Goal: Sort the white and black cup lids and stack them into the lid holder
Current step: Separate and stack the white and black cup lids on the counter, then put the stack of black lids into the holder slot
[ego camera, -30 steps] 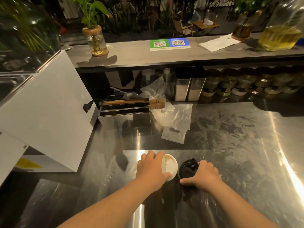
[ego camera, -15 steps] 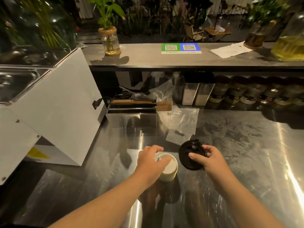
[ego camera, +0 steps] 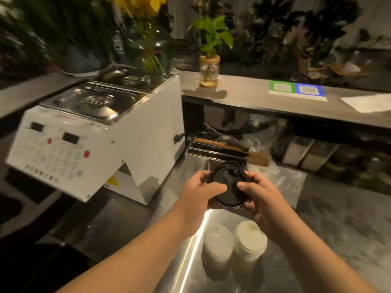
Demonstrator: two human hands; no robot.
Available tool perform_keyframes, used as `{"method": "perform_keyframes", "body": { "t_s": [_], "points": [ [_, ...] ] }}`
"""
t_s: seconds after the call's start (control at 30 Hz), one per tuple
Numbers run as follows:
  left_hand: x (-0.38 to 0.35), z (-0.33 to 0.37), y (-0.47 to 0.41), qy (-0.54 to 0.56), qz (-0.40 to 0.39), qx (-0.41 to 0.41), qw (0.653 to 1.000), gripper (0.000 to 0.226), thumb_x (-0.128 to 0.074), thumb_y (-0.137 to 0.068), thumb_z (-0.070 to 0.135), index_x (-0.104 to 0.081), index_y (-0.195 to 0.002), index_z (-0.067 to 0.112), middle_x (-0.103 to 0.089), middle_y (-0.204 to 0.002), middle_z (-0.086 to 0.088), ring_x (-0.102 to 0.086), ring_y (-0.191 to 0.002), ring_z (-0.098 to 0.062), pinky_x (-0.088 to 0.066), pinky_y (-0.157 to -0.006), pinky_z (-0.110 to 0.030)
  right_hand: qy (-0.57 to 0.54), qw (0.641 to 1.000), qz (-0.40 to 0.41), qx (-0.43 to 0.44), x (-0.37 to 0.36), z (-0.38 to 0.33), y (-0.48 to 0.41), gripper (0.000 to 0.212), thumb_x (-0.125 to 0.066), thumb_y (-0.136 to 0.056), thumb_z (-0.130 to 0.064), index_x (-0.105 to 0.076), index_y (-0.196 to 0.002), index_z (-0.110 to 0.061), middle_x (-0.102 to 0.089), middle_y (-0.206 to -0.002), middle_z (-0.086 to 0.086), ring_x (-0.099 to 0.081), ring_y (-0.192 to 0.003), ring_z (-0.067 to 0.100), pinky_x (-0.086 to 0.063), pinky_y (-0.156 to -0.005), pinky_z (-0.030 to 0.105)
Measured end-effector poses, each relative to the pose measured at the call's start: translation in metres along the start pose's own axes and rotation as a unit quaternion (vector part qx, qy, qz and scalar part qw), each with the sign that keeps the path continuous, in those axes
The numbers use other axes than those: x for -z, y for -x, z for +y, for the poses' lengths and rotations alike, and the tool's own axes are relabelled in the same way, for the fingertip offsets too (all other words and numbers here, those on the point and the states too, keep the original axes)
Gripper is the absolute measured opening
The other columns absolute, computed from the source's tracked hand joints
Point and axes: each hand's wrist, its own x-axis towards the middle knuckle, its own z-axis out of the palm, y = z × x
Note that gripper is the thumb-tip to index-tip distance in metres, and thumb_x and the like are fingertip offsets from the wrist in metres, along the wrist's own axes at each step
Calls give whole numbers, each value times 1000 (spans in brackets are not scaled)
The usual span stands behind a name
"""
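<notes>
A stack of black cup lids [ego camera: 229, 190] is held in the air above the steel counter, gripped from both sides. My left hand [ego camera: 197, 194] clasps its left edge with the thumb on top. My right hand [ego camera: 261, 195] clasps its right edge the same way. Two stacks of white lids [ego camera: 249, 240] stand side by side on the counter just below my hands, near the front. A steel box-shaped holder [ego camera: 211, 154] sits behind the black lids, mostly hidden by them.
A white machine [ego camera: 95, 142] with steel pans on top fills the left of the counter. Clear plastic bags [ego camera: 283, 176] lie right of the holder. Jars and canisters [ego camera: 317, 153] line the back under a raised shelf [ego camera: 254, 96] with a plant jar.
My left hand left the white lids and joined the right hand on the black lids, which rose off the counter. The view swung left and up.
</notes>
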Motion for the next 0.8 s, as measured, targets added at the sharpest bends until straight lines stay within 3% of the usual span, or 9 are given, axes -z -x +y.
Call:
{"method": "perform_keyframes", "body": {
  "t_s": [0.1, 0.3, 0.43, 0.57, 0.67, 0.8],
  "points": [
    [17, 45, 14, 2, 52, -77, 996, 42, -75, -75, 19, -68, -116, 10, -81, -99, -9, -80, -82, -20, -65, -67, -33, -3, 998, -46, 40, -38, -30, -14, 46, -71, -77, -18, -64, -121, -7, -74, -117, 22, -72, -102, 36, -55, -90, 52],
    [60, 134, 58, 70, 155, -225, 959, 37, -73, -70, 20, -68, -106, 11, -78, -94, -12, -75, -79, -22, -58, -58, -31, 9, 978, -173, 113, -137, -106, -14, 47, -73, -80, -18, -63, -123, -4, -75, -118, 18, -74, -108, 38, -61, -87, 52],
    [97, 187, 98, 88, 204, -319, 921, 34, -71, -73, 23, -66, -104, 11, -77, -94, -11, -74, -88, -27, -58, -69, -39, 27, 961, -215, 175, -218, -145, 0, 36, -76, -82, -20, -67, -115, -9, -79, -108, 11, -75, -104, 36, -59, -91, 59],
    [138, 224, 137, 87, 242, -362, 896, 41, -71, -77, 23, -67, -113, 4, -80, -94, -9, -78, -86, -23, -62, -69, -32, 47, 942, -255, 210, -284, -162, 12, 28, -76, -89, -20, -69, -115, -13, -79, -108, 11, -75, -104, 36, -58, -93, 62],
    [183, 243, 170, 93, 293, -378, 873, 50, -71, -76, 22, -67, -119, -3, -81, -94, -11, -79, -87, -25, -63, -72, -35, 40, 935, -277, 216, -347, -163, 19, 27, -75, -90, -14, -67, -116, -11, -78, -105, 16, -77, -98, 36, -59, -90, 64],
    [223, 250, 191, 111, 344, -350, 864, 22, -74, -88, 15, -69, -107, 5, -82, -87, -10, -81, -79, -25, -63, -64, -35, 39, 934, -287, 210, -405, -156, 21, 32, -79, -84, -19, -65, -112, -12, -77, -102, 20, -78, -92, 35, -63, -82, 59]
  ]
}}
